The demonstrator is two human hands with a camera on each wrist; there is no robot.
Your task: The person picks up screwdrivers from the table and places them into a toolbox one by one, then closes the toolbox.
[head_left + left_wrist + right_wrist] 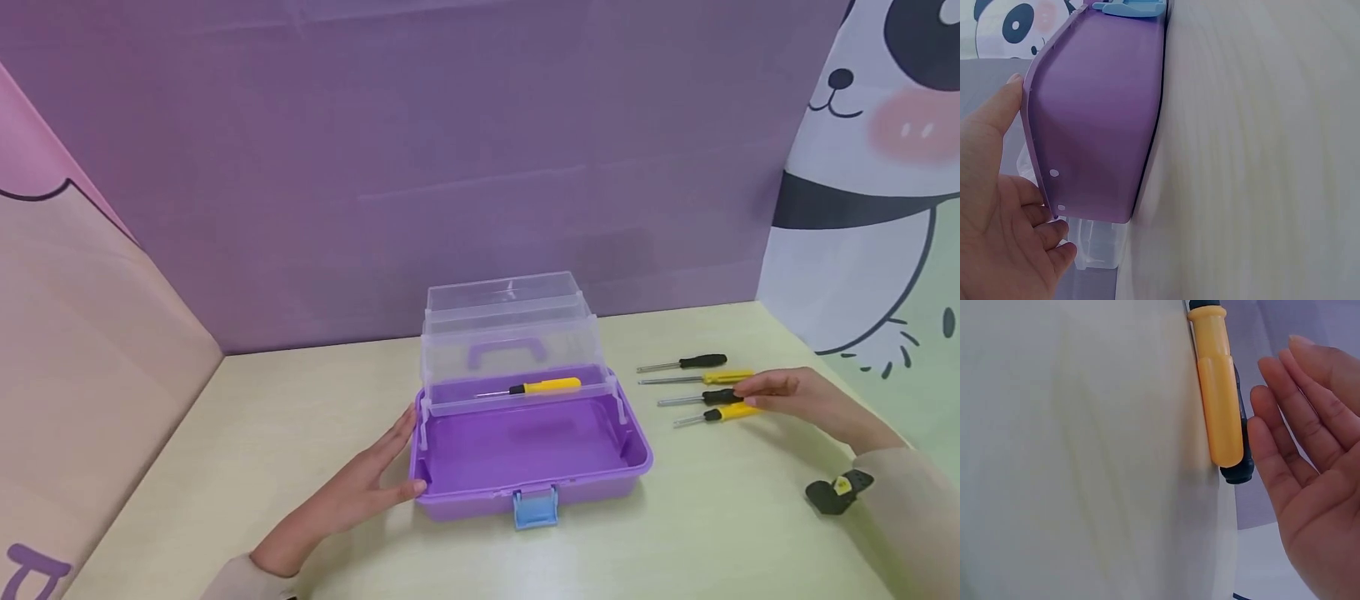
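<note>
A purple toolbox (525,495) with a blue latch (536,508) stands with its clear lid (510,325) raised. Inside, a screwdriver (551,386) with a yellow handle lies on the clear tray. My left hand (360,492) rests against the box's left end, thumb at the front corner and fingers along the rim (1034,144). To the right, several screwdrivers lie side by side on the table. My right hand (802,404) hovers at the handles of the nearer black screwdriver (720,397) and nearer yellow screwdriver (1219,406). Its fingers are loosely bent, holding nothing in the right wrist view.
Farther back lie another black-handled screwdriver (703,361) and another yellow-handled one (726,377). The pale table (315,392) ends at a purple backdrop (450,167). A panda-print panel (847,275) borders the right side, a beige panel (90,358) the left.
</note>
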